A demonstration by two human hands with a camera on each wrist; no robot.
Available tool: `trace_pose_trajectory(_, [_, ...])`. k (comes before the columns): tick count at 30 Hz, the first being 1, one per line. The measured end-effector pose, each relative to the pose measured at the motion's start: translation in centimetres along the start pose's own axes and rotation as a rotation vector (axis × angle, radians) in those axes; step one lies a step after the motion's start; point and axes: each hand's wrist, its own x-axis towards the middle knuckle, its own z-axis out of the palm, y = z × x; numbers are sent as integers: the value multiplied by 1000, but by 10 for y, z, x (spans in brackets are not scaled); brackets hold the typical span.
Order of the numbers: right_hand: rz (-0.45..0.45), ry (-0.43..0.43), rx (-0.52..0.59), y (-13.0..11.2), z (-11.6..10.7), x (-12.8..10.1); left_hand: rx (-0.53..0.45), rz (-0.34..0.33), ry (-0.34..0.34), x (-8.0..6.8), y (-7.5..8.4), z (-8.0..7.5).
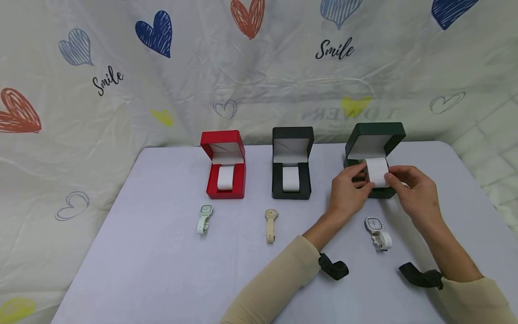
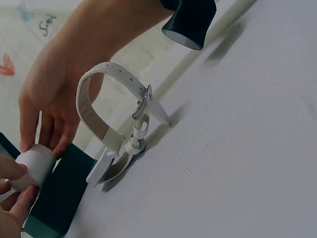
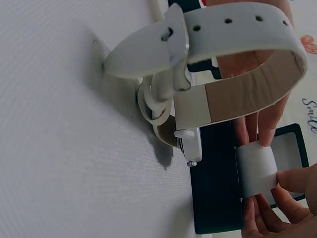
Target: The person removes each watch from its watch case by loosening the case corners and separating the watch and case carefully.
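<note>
Left hand: your left hand (image 1: pixel 349 189) pinches the white cushion (image 1: pixel 377 171) from its left side.
Right hand: your right hand (image 1: pixel 417 191) grips its other side.
Cushion: sits at the open green box (image 1: pixel 374 139).
White watch (image 1: pixel 378 231): lies just before that box.

Table (image 1: pixel 162 252) — matt, finely textured cloth; white watch (image 1: pixel 378 231) strap smooth, leather-like, metal buckle; cushion (image 1: pixel 377 172) soft, matt; backdrop (image 1: pixel 121 90) — creased fabric.

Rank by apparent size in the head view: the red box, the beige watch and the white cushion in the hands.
1. Red box, clearly largest.
2. Beige watch and white cushion: look alike, so unranked.
</note>
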Motion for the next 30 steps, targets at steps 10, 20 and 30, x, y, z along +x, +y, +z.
trace_pose_trajectory(10, [8,-3,-88,0,2,0,75,6,2,3,-4,3])
trace_pose_trajectory(20, [0,-14,-118,-1,2,2,132,-2,-12,6,-3,2])
trace_pose_trajectory(30, [-23,-6,-193,-2,7,2,207,-28,-21,7,0,0])
